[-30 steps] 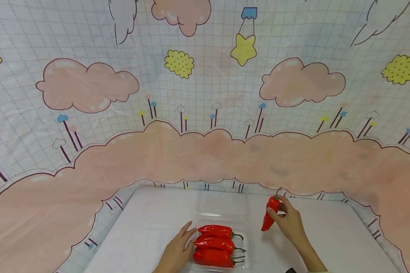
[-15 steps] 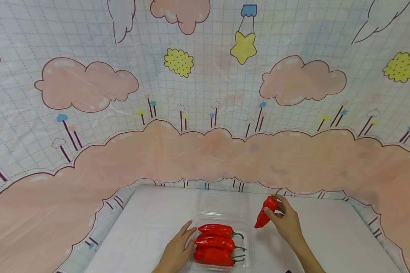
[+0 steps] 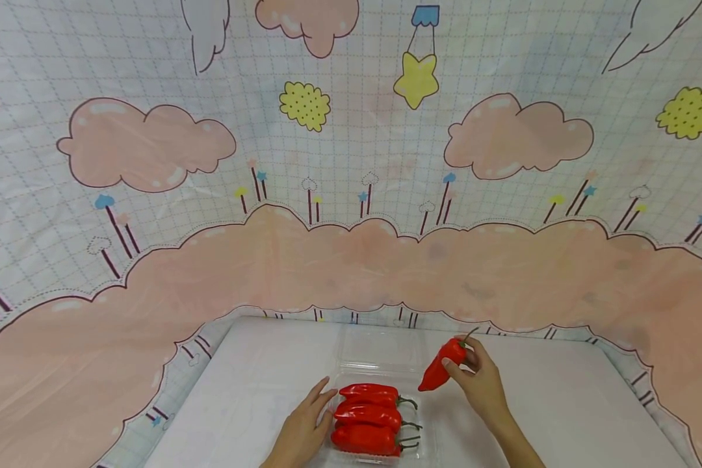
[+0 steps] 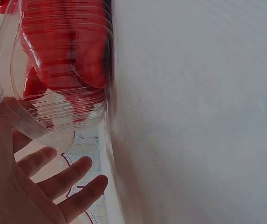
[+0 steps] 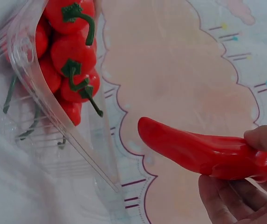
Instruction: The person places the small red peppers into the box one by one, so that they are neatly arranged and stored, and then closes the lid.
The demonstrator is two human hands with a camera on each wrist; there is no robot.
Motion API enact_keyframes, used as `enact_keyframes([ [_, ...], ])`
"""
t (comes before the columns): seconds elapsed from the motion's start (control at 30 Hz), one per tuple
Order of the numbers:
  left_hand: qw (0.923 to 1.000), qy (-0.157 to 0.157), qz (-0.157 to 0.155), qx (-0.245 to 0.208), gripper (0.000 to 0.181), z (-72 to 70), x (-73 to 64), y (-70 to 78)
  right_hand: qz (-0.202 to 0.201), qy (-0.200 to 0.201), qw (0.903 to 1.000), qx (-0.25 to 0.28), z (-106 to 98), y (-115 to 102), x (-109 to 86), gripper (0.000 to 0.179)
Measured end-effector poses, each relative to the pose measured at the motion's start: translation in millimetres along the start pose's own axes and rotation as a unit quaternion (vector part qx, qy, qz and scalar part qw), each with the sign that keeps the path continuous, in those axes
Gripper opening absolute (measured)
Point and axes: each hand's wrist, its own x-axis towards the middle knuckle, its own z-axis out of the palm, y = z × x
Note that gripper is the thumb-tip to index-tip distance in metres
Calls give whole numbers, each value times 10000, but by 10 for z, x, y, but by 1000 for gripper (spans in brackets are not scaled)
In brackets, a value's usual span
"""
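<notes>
My right hand (image 3: 482,389) holds a long red chili pepper (image 3: 442,367) near its stem end, thumb on one side and fingers on the other. Its tip slants down and left, above the right edge of a clear plastic clamshell box (image 3: 426,422). Inside the box lie several red peppers (image 3: 365,440) side by side, green stems to the right; the right wrist view shows more peppers (image 5: 72,56) stacked under the top ones. At the box's left side rests my left hand (image 3: 301,426), its fingers (image 4: 84,196) spread and loosely extended beside the rim.
The box's transparent lid (image 3: 380,350) is folded back behind it. Everything stands on a white table (image 3: 257,364), its far edge against a cloth backdrop (image 3: 351,273) printed with clouds and stars.
My right hand has carried the pepper leftward toward the box, and the pepper has tilted from nearly upright to slanting. The left hand and the boxed peppers have stayed in place.
</notes>
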Motion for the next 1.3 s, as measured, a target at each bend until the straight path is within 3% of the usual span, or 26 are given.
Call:
enact_keyframes([
  [0.93,9999,-95,-89,6,39,0,-8,5,350,-246,9935,1059,274,-24,-43,50],
  [1.3,9999,-102,-72,14,39,-3,1,3,332,-255,9932,1085,420,9,-77,48],
])
